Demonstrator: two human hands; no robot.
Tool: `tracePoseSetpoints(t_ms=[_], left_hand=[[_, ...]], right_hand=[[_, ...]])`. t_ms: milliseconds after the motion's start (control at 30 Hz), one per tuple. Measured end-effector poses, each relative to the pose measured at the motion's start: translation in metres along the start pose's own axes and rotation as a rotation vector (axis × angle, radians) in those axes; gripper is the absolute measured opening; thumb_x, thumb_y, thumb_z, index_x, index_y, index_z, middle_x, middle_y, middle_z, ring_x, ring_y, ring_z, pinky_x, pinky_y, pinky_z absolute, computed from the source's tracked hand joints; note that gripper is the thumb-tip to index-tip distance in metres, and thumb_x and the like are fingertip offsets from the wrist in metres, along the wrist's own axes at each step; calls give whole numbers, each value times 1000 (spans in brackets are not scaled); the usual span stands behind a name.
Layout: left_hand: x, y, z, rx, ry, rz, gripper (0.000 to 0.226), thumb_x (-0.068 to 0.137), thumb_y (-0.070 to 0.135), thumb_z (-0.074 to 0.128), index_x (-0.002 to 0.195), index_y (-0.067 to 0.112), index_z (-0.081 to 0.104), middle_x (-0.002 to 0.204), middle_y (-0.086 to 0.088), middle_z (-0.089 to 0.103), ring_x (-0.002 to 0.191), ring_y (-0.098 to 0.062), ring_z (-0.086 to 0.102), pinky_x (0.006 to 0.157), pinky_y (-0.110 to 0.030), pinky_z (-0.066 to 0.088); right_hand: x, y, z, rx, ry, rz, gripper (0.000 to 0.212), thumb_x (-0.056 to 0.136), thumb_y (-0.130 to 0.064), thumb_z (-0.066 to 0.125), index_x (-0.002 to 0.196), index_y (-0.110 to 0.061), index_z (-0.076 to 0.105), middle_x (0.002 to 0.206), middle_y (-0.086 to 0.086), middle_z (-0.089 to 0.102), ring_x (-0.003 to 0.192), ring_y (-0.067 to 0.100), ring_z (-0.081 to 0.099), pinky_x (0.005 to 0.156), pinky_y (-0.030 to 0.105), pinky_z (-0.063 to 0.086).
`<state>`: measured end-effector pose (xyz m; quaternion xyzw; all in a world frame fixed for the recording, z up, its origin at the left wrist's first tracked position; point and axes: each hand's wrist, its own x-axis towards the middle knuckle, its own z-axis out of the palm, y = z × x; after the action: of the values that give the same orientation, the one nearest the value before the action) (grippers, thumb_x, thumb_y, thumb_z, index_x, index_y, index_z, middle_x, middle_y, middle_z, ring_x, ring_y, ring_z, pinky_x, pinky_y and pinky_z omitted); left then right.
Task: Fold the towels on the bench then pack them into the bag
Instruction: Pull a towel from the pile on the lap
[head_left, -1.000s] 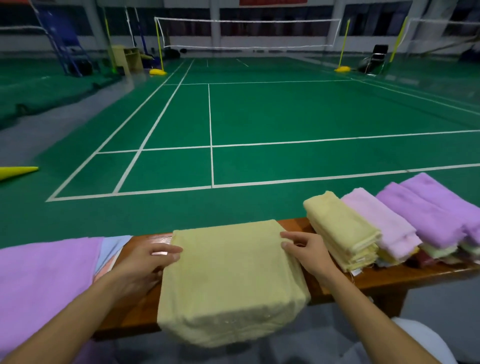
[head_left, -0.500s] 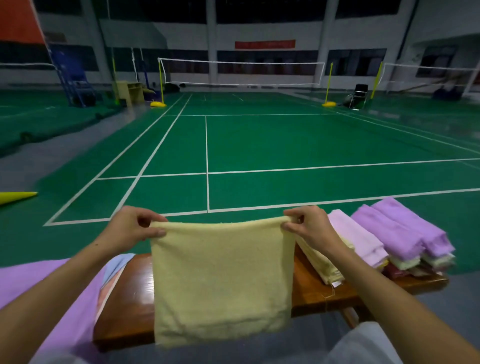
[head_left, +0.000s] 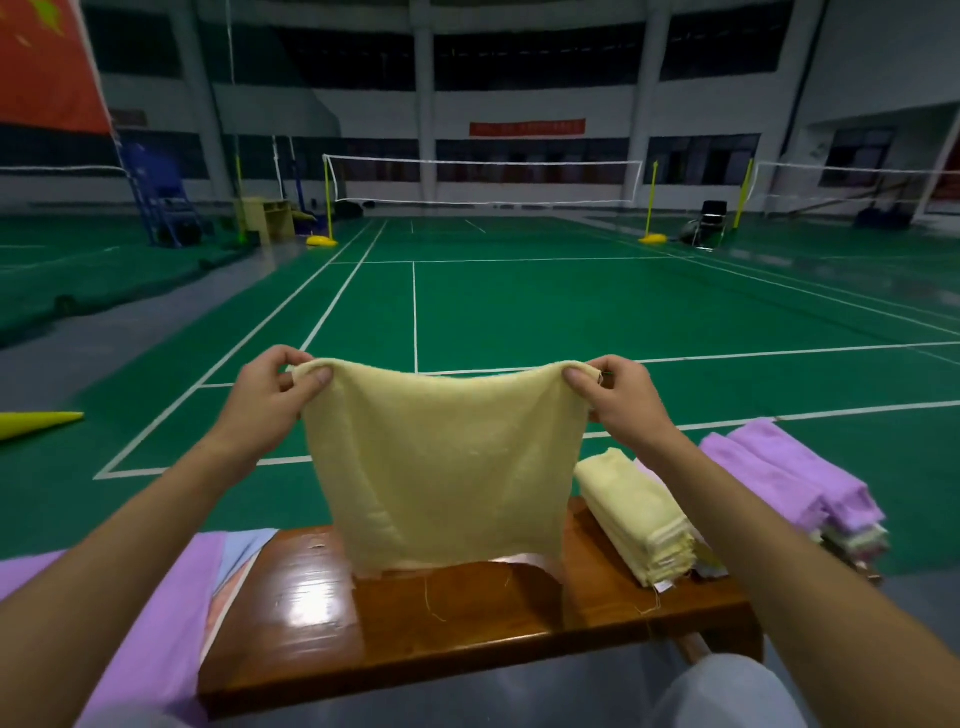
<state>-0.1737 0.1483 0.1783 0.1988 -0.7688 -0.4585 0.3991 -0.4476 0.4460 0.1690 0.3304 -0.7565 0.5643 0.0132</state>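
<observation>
A pale yellow towel (head_left: 441, 467) hangs in the air above the wooden bench (head_left: 467, 618). My left hand (head_left: 270, 402) pinches its top left corner. My right hand (head_left: 621, 400) pinches the top right corner. The towel's bottom edge just reaches the bench top. To the right on the bench lie a folded yellow towel (head_left: 639, 514) and folded purple towels (head_left: 800, 473), side by side. No bag is in view.
A purple cloth (head_left: 156, 613) drapes over the bench's left end. Behind the bench stretches a green badminton court with a net (head_left: 483, 179). A yellow cone-shaped object (head_left: 36, 423) lies on the floor at left.
The yellow towel lay draped over the bench a second ago. Both hands took its far corners and lifted it; it now hangs higher, clear of the bench's front edge.
</observation>
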Motion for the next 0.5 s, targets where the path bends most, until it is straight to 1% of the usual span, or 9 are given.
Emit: tracePoseSetpoints(t_ms=[100, 167, 233, 267, 333, 400, 500], left_hand=[[-12, 9, 2, -53, 52, 4, 12, 93, 14, 77, 97, 12, 66, 74, 2, 76, 68, -12, 63, 72, -38, 51], [-22, 16, -3, -87, 83, 16, 11, 90, 14, 80, 94, 14, 69, 73, 2, 77, 66, -6, 65, 67, -33, 55], [-32, 21, -10, -129, 91, 35, 10, 88, 14, 80, 93, 15, 71, 73, 2, 76, 65, -3, 65, 61, -24, 57], [-36, 22, -14, -150, 83, 41, 9, 88, 14, 80, 93, 15, 72, 73, 2, 76, 64, -3, 65, 60, -21, 57], [-40, 24, -22, -180, 71, 46, 7, 89, 14, 79, 93, 14, 73, 73, 3, 76, 65, -6, 65, 58, -21, 57], [-40, 26, -27, -212, 72, 48, 6, 89, 15, 79, 93, 13, 74, 73, 1, 75, 64, -9, 64, 57, -22, 56], [-32, 19, -29, -177, 62, 50, 4, 91, 16, 78, 91, 14, 74, 74, 0, 75, 64, -10, 65, 55, -23, 55]], right_hand=[[-13, -3, 0, 80, 60, 19, 22, 92, -31, 79, 97, -12, 71, 93, 10, 74, 94, 31, 72, 79, 56, 62], [-22, -5, -7, 103, 86, 17, 21, 91, -30, 81, 96, -12, 72, 92, 11, 75, 92, 29, 74, 76, 55, 63], [-30, -7, -16, 111, 78, 0, 19, 91, -29, 82, 95, -13, 74, 90, 9, 76, 85, 22, 73, 73, 52, 65], [-35, -9, -20, 113, 62, -15, 18, 91, -28, 81, 95, -13, 74, 87, 7, 76, 79, 17, 72, 70, 49, 65], [-41, -14, -26, 129, 31, -51, 16, 91, -28, 81, 95, -13, 75, 80, 0, 74, 71, 9, 67, 61, 39, 61], [-43, -19, -26, 154, 27, -68, 16, 92, -28, 80, 96, -13, 75, 77, -2, 73, 68, 6, 65, 56, 30, 57], [-36, -18, -17, 155, 27, -58, 16, 92, -28, 80, 97, -13, 75, 81, 0, 74, 67, 4, 65, 53, 23, 53]])
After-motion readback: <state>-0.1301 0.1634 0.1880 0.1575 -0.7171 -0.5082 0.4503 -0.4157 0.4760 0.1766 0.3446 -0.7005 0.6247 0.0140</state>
